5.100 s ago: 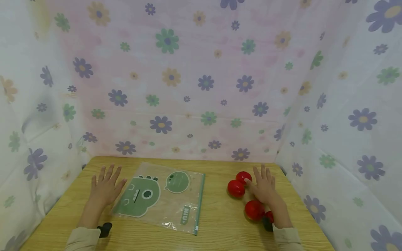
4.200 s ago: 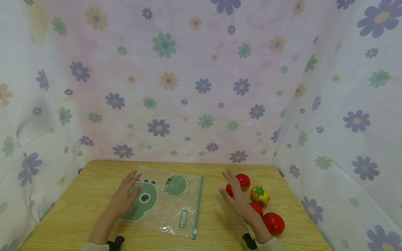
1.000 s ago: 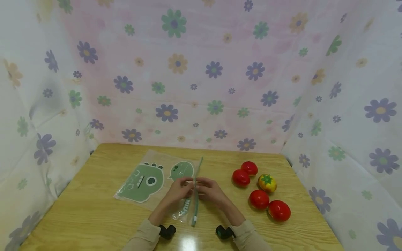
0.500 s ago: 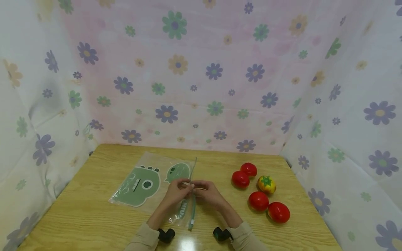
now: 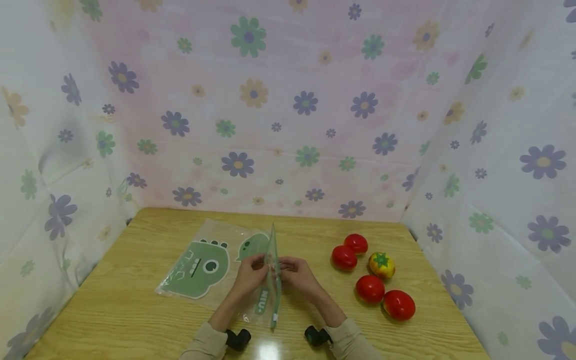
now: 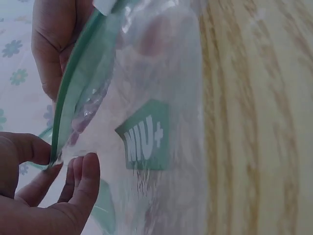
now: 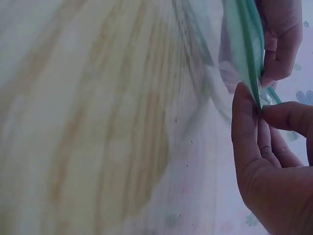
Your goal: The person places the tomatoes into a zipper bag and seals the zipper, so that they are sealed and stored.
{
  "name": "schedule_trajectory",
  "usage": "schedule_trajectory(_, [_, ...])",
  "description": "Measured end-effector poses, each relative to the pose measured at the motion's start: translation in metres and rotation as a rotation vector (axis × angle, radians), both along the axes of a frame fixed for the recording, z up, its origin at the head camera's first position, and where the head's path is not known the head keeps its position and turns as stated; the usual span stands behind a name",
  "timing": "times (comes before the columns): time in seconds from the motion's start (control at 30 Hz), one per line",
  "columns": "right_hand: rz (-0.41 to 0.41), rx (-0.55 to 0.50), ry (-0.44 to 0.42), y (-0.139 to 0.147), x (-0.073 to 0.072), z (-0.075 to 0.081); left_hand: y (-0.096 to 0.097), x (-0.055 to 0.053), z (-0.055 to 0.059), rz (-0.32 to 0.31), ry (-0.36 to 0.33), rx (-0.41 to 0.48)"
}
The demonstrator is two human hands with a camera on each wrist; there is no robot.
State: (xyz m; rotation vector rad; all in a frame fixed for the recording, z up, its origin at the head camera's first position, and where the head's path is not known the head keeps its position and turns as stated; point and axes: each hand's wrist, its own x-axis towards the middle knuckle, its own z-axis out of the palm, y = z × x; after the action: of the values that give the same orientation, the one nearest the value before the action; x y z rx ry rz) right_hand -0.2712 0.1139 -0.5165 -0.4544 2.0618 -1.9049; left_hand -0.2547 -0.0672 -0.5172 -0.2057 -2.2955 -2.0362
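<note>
A clear zip bag (image 5: 198,272) printed with a green cartoon dinosaur lies on the table, its green-edged mouth (image 6: 73,73) lifted and partly spread. My left hand (image 5: 249,276) pinches one side of that mouth between thumb and fingers. From the right, my right hand (image 5: 300,276) pinches the opposite side; in the right wrist view its thumb and forefinger meet on the green strip (image 7: 252,58). The white zip slider (image 5: 275,317) sits at the strip's near end. In the left wrist view the "NIU+" label (image 6: 146,134) shows on the bag's wall.
Right of the hands lie several glossy red round pieces (image 5: 370,289) and a yellow-and-red one with a green star-shaped top (image 5: 382,265). The wooden table (image 5: 112,310) is enclosed by flowered cloth (image 5: 279,100) at the back and sides.
Both hands came from the table's sides to the bag's zip edge, and both now pinch it. Over the last half second the edges have parted. The round pieces stay on the right.
</note>
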Motion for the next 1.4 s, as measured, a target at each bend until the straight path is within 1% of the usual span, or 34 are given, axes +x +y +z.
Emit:
schedule_trajectory(0.17, [0.007,0.003,-0.001,-0.0025,0.0017,0.0020,0.0000,0.0009,0.0027,0.001,0.007,0.000])
schedule_trajectory(0.37, [0.017,0.006,-0.002,-0.0030,0.0018,0.0013,-0.0005,0.0020,0.0009,0.012,0.021,0.025])
schedule_trajectory(0.6, [0.016,0.048,0.042,-0.0044,0.0044,0.0030,-0.0034,0.0043,-0.0008,0.031,0.037,0.036])
schedule_trajectory(0.67, [0.009,0.059,0.060,-0.0048,0.0051,0.0030,-0.0040,0.0040,-0.0021,0.029,0.053,0.040])
schedule_trajectory(0.77, [-0.001,0.065,0.088,-0.0047,0.0054,0.0018,-0.0042,0.0028,-0.0023,0.032,0.052,0.053])
schedule_trajectory(0.87, [-0.003,0.064,0.090,-0.0043,0.0049,0.0016,-0.0043,0.0013,-0.0018,0.040,0.041,0.057])
schedule_trajectory(0.97, [0.005,0.066,0.097,-0.0036,0.0050,0.0028,-0.0041,0.0002,0.0000,0.049,0.010,0.059])
schedule_trajectory(1.1, [-0.001,0.086,0.117,-0.0043,0.0056,0.0050,-0.0037,-0.0004,0.0025,0.041,-0.019,0.076])
schedule_trajectory(1.27, [-0.029,0.122,0.125,-0.0069,0.0060,0.0070,-0.0023,-0.0017,0.0024,0.027,-0.029,0.079])
schedule_trajectory(1.4, [-0.032,0.103,0.130,-0.0083,0.0066,0.0091,-0.0010,-0.0026,0.0022,0.023,-0.021,0.077])
